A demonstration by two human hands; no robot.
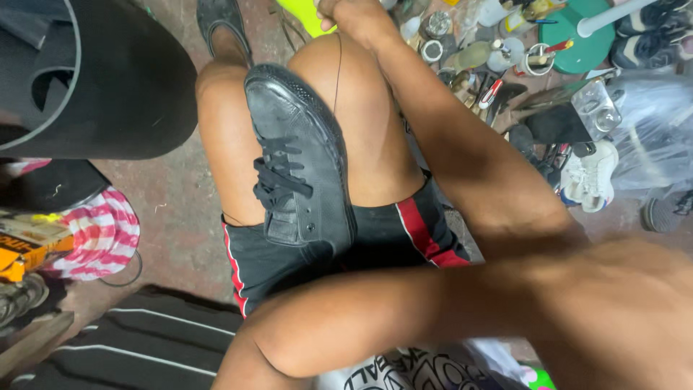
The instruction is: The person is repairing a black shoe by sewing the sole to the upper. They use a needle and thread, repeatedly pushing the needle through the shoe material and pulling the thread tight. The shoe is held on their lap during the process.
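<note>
One black lace-up shoe (299,155) lies clamped between the knees, a thread (339,72) running up to the right hand (346,16), seemingly pinching it, left hand unseen; keep it taut.

Dim even light; near arm blurred, edges stretched.

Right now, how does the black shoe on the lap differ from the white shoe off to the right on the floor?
The black shoe lies between the person's thighs, sole edge turned up toward the camera; the white shoe sits on the floor among clutter. The black shoe fills much of the view, while the white shoe is partly hidden. The black shoe has dark laces; the white shoe is pale all over. Both are lace-up sneakers. Neither is held by a hand in view.
</note>
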